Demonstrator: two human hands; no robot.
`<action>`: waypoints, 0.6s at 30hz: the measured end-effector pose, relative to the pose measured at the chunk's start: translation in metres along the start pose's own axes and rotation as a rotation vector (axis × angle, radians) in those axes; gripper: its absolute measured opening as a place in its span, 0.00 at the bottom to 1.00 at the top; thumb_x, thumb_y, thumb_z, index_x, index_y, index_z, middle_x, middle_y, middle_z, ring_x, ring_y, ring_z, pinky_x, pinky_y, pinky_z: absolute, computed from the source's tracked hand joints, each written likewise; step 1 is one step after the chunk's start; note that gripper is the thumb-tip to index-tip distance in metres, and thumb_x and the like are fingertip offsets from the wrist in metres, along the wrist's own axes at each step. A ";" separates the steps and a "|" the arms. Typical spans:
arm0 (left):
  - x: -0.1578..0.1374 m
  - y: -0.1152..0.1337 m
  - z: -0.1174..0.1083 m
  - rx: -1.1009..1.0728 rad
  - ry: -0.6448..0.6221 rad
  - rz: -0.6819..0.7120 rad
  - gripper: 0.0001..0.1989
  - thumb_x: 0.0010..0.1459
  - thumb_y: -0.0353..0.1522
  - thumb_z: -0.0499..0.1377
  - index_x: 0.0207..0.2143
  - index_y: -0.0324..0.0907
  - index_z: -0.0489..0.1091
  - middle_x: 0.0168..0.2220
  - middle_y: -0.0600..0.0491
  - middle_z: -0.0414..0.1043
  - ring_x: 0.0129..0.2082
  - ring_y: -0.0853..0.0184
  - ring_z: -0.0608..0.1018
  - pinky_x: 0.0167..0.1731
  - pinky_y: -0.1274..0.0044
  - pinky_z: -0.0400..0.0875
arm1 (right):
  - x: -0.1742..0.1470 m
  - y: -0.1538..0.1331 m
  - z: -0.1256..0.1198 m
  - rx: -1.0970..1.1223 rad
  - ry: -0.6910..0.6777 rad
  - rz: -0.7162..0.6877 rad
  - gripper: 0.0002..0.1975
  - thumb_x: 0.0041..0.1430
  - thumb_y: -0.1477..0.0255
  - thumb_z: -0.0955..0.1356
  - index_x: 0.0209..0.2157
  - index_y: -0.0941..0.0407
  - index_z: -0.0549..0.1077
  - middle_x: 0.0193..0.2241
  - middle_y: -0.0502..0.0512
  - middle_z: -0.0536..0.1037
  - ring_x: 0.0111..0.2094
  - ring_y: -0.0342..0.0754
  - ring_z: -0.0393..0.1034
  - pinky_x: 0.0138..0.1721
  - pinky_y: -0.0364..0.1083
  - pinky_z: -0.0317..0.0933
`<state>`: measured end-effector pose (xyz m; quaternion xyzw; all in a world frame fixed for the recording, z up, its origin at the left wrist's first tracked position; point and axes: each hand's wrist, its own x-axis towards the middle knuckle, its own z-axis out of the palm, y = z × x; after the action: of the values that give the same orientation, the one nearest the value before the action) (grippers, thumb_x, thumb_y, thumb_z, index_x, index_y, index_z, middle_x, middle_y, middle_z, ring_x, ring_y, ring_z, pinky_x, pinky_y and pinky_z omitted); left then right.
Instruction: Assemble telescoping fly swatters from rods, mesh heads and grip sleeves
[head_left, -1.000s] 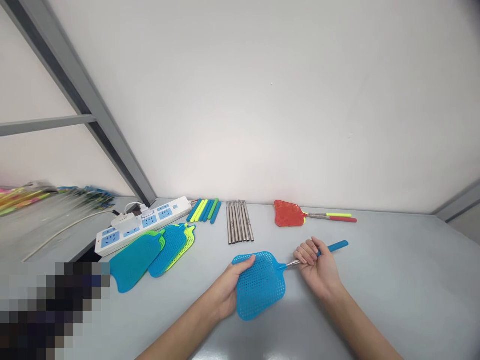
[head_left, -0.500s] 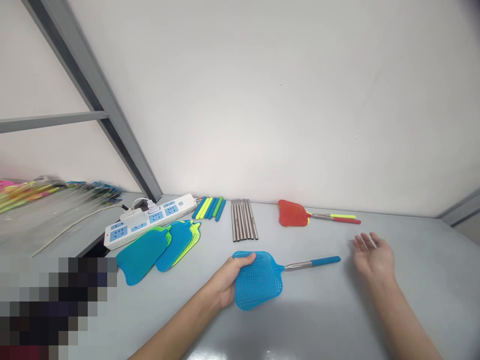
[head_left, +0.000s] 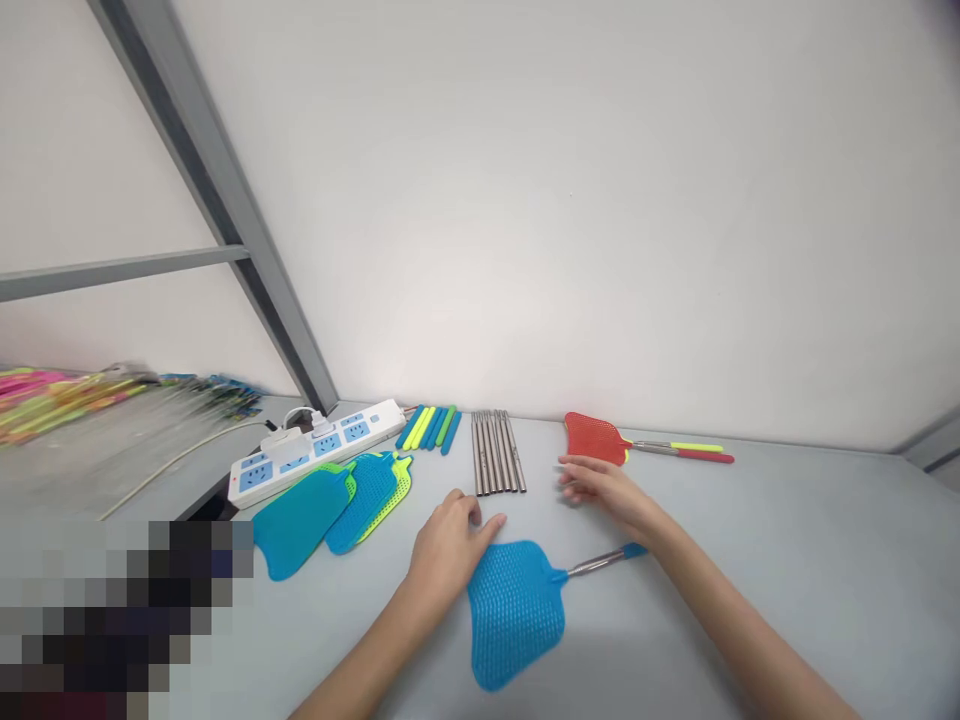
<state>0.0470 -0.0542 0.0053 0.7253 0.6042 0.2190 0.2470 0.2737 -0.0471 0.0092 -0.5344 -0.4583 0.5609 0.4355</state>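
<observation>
A blue fly swatter [head_left: 517, 612] lies on the grey table, its steel shaft and blue grip pointing right. My left hand [head_left: 448, 542] is beside the swatter's upper left corner, thumb apart from the bent fingers, holding nothing. Fingers stretched leftward, my right hand [head_left: 604, 490] is empty and open between the metal rods and the red fly swatter [head_left: 594, 438]. My right forearm hides the end of the blue grip. Several steel telescopic rods [head_left: 496, 455] lie in a row ahead of my hands. A yellow swatter, mostly covered, lies under the red one.
Several blue, yellow and green grip sleeves [head_left: 430, 428] lie near the wall. Left of them sit a white power strip [head_left: 326, 450] with plugs and a pile of loose swatter heads [head_left: 304, 520]. Bagged colourful items [head_left: 67, 400] lie far left, beyond a grey metal frame [head_left: 259, 270].
My left hand has let go of the blue swatter head and turned palm down. My right hand has swung left from beyond the grip toward the rods.
</observation>
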 end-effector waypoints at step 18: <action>0.045 -0.029 0.023 0.301 0.033 0.350 0.26 0.54 0.45 0.44 0.55 0.54 0.44 0.57 0.46 0.46 0.56 0.57 0.49 0.47 0.62 0.47 | 0.059 0.024 0.033 -0.367 -0.274 -0.220 0.15 0.34 0.69 0.71 0.28 0.60 0.69 0.22 0.46 0.62 0.21 0.39 0.56 0.23 0.40 0.53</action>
<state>0.0472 -0.0079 -0.0301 0.8441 0.4988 0.1777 0.0845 0.2375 0.0043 -0.0262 -0.4705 -0.6625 0.4849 0.3233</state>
